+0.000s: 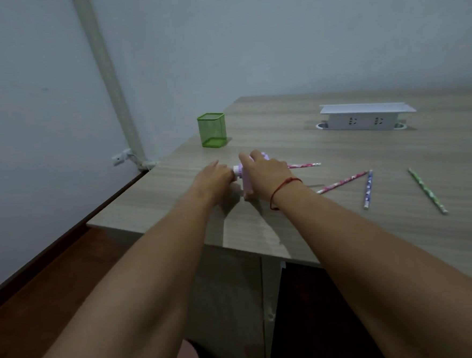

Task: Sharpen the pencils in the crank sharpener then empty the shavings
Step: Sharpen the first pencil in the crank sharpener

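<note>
A small lilac crank sharpener (246, 181) stands on the wooden desk (344, 227) near its left front corner. My right hand (266, 168) rests over its top and grips the body. My left hand (215, 174) is closed at the sharpener's left end, where the white crank part (237, 171) shows; the handle itself is hidden in my fingers. A pink patterned pencil (303, 165) sticks out from behind my right hand toward the right, and I cannot see whether its tip is inside the sharpener.
A green mesh pencil cup (212, 130) stands behind the sharpener. Three loose pencils lie to the right: pink (342, 182), blue (368, 189) and green (427, 190). A white socket box (364, 116) sits at the back. The desk's edge drops off left of my left hand.
</note>
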Action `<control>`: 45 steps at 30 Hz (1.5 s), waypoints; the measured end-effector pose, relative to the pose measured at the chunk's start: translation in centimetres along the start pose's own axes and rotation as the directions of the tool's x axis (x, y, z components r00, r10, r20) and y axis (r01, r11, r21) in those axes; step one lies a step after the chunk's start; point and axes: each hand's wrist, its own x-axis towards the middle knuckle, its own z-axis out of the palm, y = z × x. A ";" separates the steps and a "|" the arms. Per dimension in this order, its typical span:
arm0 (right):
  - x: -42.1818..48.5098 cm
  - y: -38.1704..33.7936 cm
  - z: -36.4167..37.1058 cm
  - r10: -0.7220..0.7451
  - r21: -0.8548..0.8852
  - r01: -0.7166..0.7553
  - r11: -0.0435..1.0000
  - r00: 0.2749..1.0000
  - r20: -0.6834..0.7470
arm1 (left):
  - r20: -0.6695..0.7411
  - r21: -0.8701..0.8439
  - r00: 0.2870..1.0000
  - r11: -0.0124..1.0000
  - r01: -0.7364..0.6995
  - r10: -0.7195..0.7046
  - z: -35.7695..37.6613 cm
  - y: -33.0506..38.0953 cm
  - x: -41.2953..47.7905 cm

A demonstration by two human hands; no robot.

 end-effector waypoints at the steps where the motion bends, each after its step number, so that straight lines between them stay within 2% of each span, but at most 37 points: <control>1: 0.0 0.0 0.1 0.000 -0.005 -0.001 1.000 1.000 -0.015 | -0.024 0.022 1.000 1.000 0.006 -0.005 0.0 -0.3 0.7; 5: 0.0 0.0 -0.3 0.016 -0.022 -0.015 1.000 1.000 0.015 | -0.149 0.051 0.988 0.998 -0.038 0.046 -1.1 -0.9 1.7; 9: 0.2 -0.5 -1.1 0.064 -0.023 -0.063 0.998 0.997 0.043 | -0.370 0.121 0.896 0.969 -0.215 0.245 -2.3 -2.4 0.9; 12: 0.1 -0.6 -0.8 0.056 -0.026 -0.056 0.998 0.998 0.018 | -0.387 0.040 0.895 0.973 -0.226 0.224 -1.6 -1.8 -1.5; 16: 0.5 -0.6 -0.7 0.065 -0.006 -0.065 0.998 0.996 0.066 | -0.415 -0.028 0.885 0.970 -0.243 0.210 -0.7 -0.8 -3.1; 19: 0.6 -0.5 -0.7 0.063 -0.019 -0.062 0.998 0.996 0.058 | -0.338 -0.067 0.922 0.972 -0.227 0.192 1.2 -0.4 -4.1; 22: 0.6 -0.1 -0.4 0.043 -0.004 -0.043 0.999 0.999 0.026 | -0.163 -0.143 0.981 0.981 -0.133 0.109 1.6 0.4 -3.8; 25: 0.5 0.0 -0.4 0.011 -0.016 -0.010 1.000 1.000 0.023 | -0.035 -0.098 0.998 0.994 -0.057 0.053 0.9 0.2 -2.0; 27: 0.5 0.1 -0.4 0.008 -0.026 -0.007 1.000 1.000 0.016 | -0.017 -0.068 1.000 0.998 -0.010 0.009 1.4 0.1 -1.0; 32: 0.0 0.1 -0.5 -0.011 -0.004 0.011 1.000 1.000 0.017 | 0.012 -0.115 0.996 0.990 0.084 -0.083 2.0 0.4 -1.0; 34: -0.1 0.5 -0.8 -0.044 0.079 0.038 0.996 0.996 0.079 | 0.020 -0.147 0.993 0.982 0.120 -0.119 1.7 0.6 -1.0; 35: -0.3 0.9 -1.4 -0.054 0.173 0.036 0.984 0.993 0.105 | 0.042 -0.171 0.989 0.974 0.149 -0.144 1.5 0.7 -1.1; 37: -0.3 2.0 -2.5 -0.017 0.367 -0.032 0.930 0.991 0.131 | 0.091 -0.215 0.980 0.957 0.194 -0.178 1.2 1.1 -1.3; 38: -0.3 2.8 -2.7 0.015 0.411 -0.074 0.909 0.989 0.145 | 0.079 -0.221 0.982 0.957 0.187 -0.173 1.3 1.1 -1.4; 39: -0.5 3.6 -2.8 0.039 0.390 -0.102 0.915 0.985 0.166 | 0.061 -0.220 0.985 0.961 0.170 -0.161 1.3 1.1 -1.5; 42: -1.0 5.0 -2.5 0.102 0.146 -0.123 0.982 0.984 0.149 | 0.058 -0.220 0.987 0.962 0.161 -0.152 1.2 0.9 -1.8; 45: -1.1 4.6 -3.0 0.103 0.078 -0.113 0.991 0.988 0.118 | 0.041 -0.160 0.989 0.976 0.147 -0.142 0.5 0.7 -2.1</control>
